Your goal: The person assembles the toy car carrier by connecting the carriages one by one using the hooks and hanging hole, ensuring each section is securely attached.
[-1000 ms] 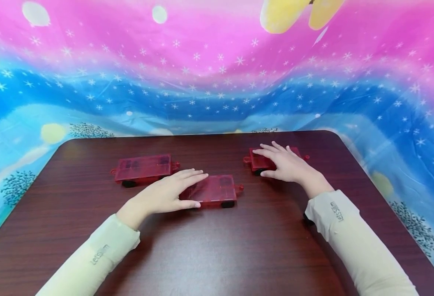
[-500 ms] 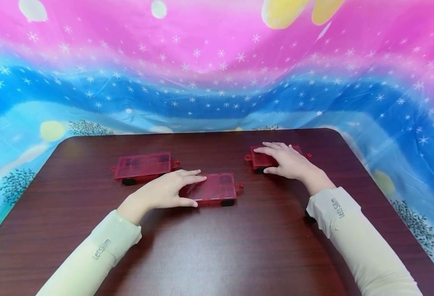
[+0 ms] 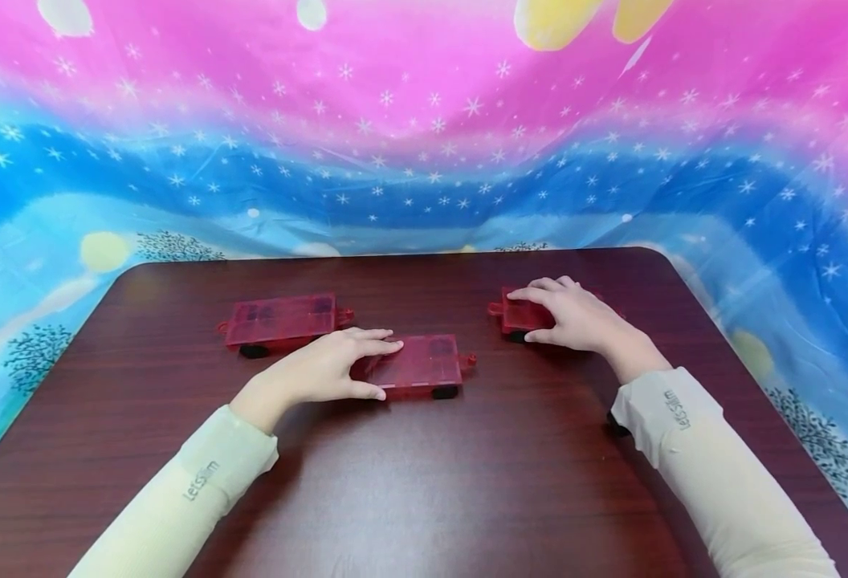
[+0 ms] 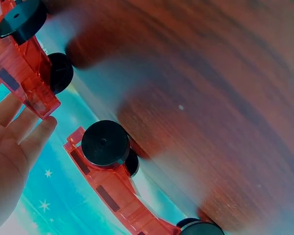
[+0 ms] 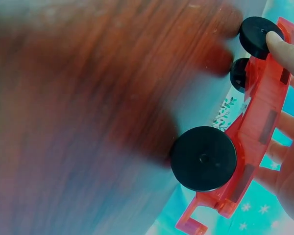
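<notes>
Three flat toy car bases of see-through red plastic, with black wheels and end hitches, stand on the table in the head view. My left hand (image 3: pixel 326 365) rests across the left part of the middle car base (image 3: pixel 427 365), fingers extended over its top and thumb along its near side. My right hand (image 3: pixel 576 317) grips the right car base (image 3: pixel 516 313), covering most of it. In the right wrist view its thumb lies on a black wheel (image 5: pixel 257 38) and its fingers are behind the red body (image 5: pixel 257 132). The left car base (image 3: pixel 279 321) stands just behind my left hand.
The dark wooden table (image 3: pixel 431 482) has rounded far corners. A pink and blue cloth (image 3: pixel 424 144) with snowflakes hangs close behind it and around both sides. A black object (image 3: pixel 617 424) shows under the right sleeve.
My right hand has moved slightly right together with its car base, and its fingers are more bent. My left hand and the middle and left car bases stay nearly in place.
</notes>
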A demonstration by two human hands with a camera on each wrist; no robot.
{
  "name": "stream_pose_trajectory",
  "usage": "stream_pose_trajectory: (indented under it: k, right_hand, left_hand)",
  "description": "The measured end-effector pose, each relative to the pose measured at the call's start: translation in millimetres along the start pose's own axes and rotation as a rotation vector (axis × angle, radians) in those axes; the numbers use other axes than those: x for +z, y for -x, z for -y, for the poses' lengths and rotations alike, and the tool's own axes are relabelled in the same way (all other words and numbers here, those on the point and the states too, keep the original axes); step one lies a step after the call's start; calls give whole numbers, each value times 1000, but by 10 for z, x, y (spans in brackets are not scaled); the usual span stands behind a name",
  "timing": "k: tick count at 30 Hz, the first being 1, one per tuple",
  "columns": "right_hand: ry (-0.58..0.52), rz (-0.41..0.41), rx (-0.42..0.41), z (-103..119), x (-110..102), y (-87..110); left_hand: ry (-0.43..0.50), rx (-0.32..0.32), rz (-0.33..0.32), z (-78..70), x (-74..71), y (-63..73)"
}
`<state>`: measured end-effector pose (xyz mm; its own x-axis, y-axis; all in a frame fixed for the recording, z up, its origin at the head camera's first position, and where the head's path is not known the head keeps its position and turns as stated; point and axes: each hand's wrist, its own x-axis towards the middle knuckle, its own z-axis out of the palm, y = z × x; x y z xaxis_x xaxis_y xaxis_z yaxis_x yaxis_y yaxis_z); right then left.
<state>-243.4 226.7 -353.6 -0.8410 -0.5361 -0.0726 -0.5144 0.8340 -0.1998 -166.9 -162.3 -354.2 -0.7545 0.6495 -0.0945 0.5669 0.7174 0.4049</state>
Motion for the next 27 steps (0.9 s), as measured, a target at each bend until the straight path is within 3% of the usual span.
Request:
stream_pose_trajectory:
  k: [19,27]
  right_hand:
    - [21,-24,-40,174,-70,310]
    - [60,-80,-109,297,-138,382]
  left_hand:
    - [-1,-13,9,-4,3,-10]
    - [-6,-9,-3,1,12,-17]
